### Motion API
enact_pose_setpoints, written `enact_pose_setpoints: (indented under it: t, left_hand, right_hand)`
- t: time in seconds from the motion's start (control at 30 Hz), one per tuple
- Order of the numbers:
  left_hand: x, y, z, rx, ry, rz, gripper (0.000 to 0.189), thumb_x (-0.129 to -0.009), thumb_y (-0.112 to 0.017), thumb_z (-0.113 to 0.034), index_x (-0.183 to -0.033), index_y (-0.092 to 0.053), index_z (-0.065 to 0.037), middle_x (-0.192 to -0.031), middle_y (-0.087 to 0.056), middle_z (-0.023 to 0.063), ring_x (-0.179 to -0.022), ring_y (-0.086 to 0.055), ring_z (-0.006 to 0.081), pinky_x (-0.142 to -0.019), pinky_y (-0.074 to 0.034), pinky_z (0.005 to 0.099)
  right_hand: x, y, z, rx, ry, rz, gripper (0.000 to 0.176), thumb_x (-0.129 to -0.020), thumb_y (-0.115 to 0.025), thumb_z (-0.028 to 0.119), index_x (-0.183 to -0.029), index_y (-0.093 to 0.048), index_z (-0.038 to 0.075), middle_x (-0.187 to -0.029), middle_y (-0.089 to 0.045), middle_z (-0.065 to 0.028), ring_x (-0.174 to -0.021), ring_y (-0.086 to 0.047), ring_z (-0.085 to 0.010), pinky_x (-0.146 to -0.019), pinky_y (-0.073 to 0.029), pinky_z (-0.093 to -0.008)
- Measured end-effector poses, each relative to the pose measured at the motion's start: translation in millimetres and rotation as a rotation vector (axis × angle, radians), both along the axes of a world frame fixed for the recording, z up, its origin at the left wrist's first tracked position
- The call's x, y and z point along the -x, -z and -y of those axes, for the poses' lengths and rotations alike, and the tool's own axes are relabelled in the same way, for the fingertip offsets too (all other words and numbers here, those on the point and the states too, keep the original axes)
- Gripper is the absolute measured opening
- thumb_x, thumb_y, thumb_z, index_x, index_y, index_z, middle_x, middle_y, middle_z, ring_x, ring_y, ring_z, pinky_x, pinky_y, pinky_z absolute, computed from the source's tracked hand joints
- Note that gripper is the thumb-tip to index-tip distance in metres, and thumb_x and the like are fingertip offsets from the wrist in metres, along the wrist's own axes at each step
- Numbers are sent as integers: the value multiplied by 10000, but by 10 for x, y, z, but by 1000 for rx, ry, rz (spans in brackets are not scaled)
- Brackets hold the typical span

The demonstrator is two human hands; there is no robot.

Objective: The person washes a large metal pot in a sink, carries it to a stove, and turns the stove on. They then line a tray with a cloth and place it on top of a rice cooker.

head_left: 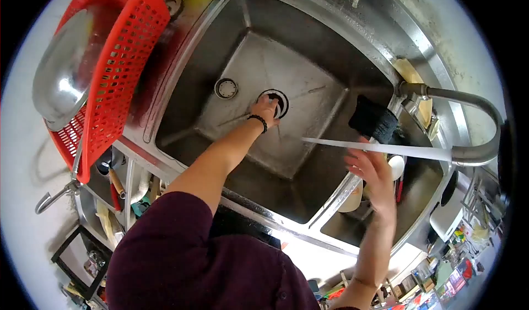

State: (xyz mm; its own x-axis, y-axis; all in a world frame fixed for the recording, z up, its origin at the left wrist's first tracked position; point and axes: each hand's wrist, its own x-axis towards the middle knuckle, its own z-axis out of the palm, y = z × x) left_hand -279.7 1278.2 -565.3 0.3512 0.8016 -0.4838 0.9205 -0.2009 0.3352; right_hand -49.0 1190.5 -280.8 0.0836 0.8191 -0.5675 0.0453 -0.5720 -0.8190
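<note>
My left hand point(265, 110), with a black beaded bracelet point(258, 121) on its wrist, reaches down to the round drain point(283, 105) in the sink floor. Its fingers are bent over the drain opening, and their tips and anything between them are hidden. Left of that hand, a round sink strainer point(226, 88) lies on the bottom of the large sink point(308, 139). My right hand point(372, 172) is held above the divider, empty, with its fingers apart, just beside the water stream point(386, 149). Water runs from the curved faucet point(476, 154) leftward across the view.
A black cloth point(372, 118) hangs over the divider near the faucet base. The smaller basin point(408, 211) on the right holds a white spoon point(395, 167) and other utensils. A red plastic basket point(124, 62) with a metal bowl point(63, 73) stands at the left.
</note>
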Motion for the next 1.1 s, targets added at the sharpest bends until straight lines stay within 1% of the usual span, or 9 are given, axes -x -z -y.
enact_pose_setpoints:
  t: [0.23,0.3,0.43,0.5,0.57,0.63,0.83,0.97,1.1]
  left_hand:
    - [627,-680,11,-9,-57,33,625,-601,-679,-389,-1090,-486,-51,-1220,-327,207,-1042,-426,351,-859,-398,407]
    - [833,-582,-74,114,-88,-154,680,-601,-676,-396,-1127,-454,-26,-1234,-324,205,-1048,-430,350,-872,-395,394]
    - [1065,-223,-184,96,-77,-116,706,-617,-667,-394,-1153,-422,-5,-1258,-320,183,-1040,-446,350,-892,-381,386]
    - [982,-336,-184,131,105,-83,729,-633,-644,-403,-1167,-406,33,-1331,-246,174,-1097,-421,343,-899,-378,363]
    - [792,-338,-107,152,230,-49,739,-644,-636,-395,-1202,-376,12,-1307,-316,131,-1101,-422,322,-906,-370,367]
    - [576,-451,25,25,581,76,708,-655,-629,-386,-1198,-388,-1,-1264,-373,134,-1087,-431,306,-913,-362,371]
    - [88,-295,225,140,346,51,629,-638,-636,-419,-1116,-474,-43,-1214,-422,119,-1061,-454,288,-862,-401,379]
    - [60,-316,122,168,251,20,682,-654,-636,-433,-1166,-442,-28,-1224,-390,202,-1075,-446,310,-878,-391,372]
    - [125,-33,47,440,258,-7,701,-684,-615,-440,-1208,-407,-24,-1342,-176,245,-1112,-407,354,-907,-370,381]
  right_hand:
    - [330,948,-234,86,241,-397,375,-791,-531,166,-1094,-444,-37,-958,-566,-132,-864,-581,-214,-763,-472,-309]
    - [437,1037,-239,83,280,-437,383,-790,-530,161,-1106,-436,-35,-966,-564,-136,-882,-575,-222,-785,-461,-319]
    - [552,947,-235,69,343,-477,408,-788,-527,154,-1133,-416,-31,-998,-555,-144,-937,-552,-242,-843,-428,-336]
    - [542,1000,-205,75,375,-461,403,-797,-519,153,-1138,-411,-33,-1008,-551,-148,-950,-546,-245,-848,-424,-333]
    - [528,992,-165,90,389,-451,398,-807,-511,152,-1143,-406,-35,-1018,-548,-152,-963,-540,-247,-853,-421,-330]
    - [569,896,-150,66,393,-518,369,-825,-494,145,-1133,-409,-42,-1019,-546,-161,-953,-546,-257,-853,-423,-339]
    - [397,593,-109,8,241,-294,328,-863,-455,172,-1110,-420,-40,-1012,-550,-168,-924,-566,-248,-802,-463,-314]
    - [325,610,-82,42,178,-240,346,-875,-443,195,-1126,-415,-42,-1016,-551,-159,-916,-569,-229,-780,-471,-295]
    - [359,702,-16,31,185,-225,394,-871,-456,215,-1161,-399,-46,-1011,-556,-147,-911,-570,-213,-776,-471,-288]
